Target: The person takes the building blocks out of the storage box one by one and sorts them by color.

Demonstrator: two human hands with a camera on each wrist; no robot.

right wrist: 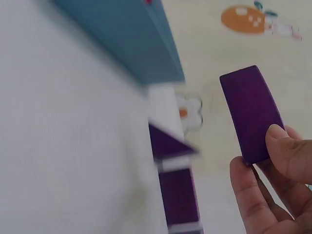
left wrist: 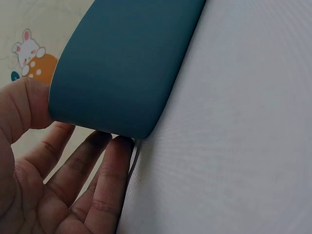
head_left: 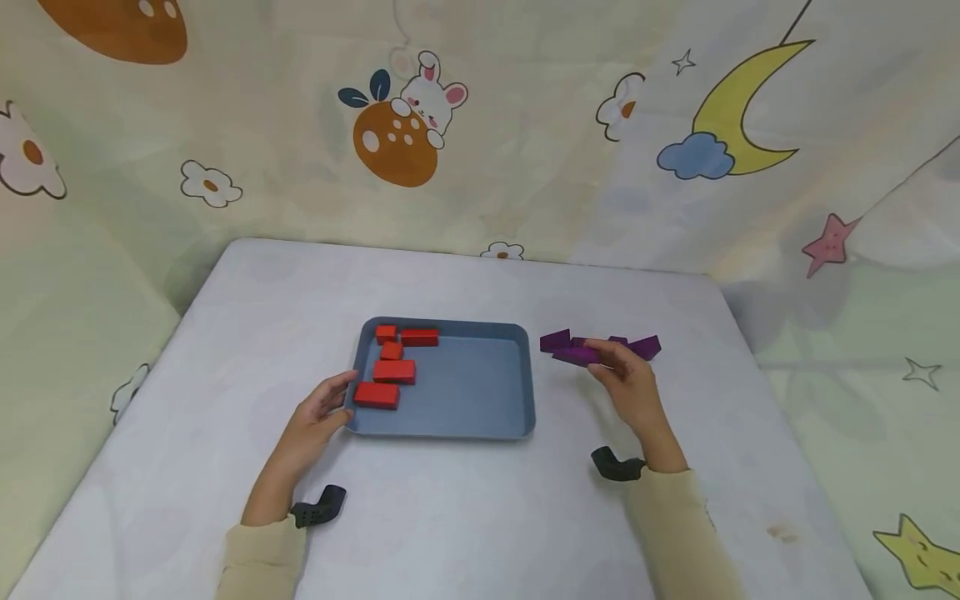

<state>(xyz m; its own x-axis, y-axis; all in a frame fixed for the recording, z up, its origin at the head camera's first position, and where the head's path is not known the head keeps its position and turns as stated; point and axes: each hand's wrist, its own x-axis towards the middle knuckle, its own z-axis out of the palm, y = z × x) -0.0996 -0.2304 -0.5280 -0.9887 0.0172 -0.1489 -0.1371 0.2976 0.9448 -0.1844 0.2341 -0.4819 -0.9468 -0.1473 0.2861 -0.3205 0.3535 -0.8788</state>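
Note:
A blue-grey tray [head_left: 480, 392] holds several red blocks [head_left: 394, 372] along its left side. My left hand [head_left: 318, 412] holds the tray's near-left corner; in the left wrist view the thumb [left wrist: 34, 102] meets the rim and the fingertips touch the outer wall. To the right of the tray, my right hand [head_left: 630, 392] pinches a purple block [right wrist: 251, 114] between thumb and fingers. The block is raised off the table. Behind it lie several more purple blocks [head_left: 557, 341], partly hidden by the hand; one looks triangular in the right wrist view.
The white table [head_left: 480, 517] ends at a back edge against a patterned cloth [head_left: 525, 125]. The purple blocks stand just beyond the tray's right wall. A black wrist mount [head_left: 321, 507] sits on the left wrist, another [head_left: 617, 465] on the right.

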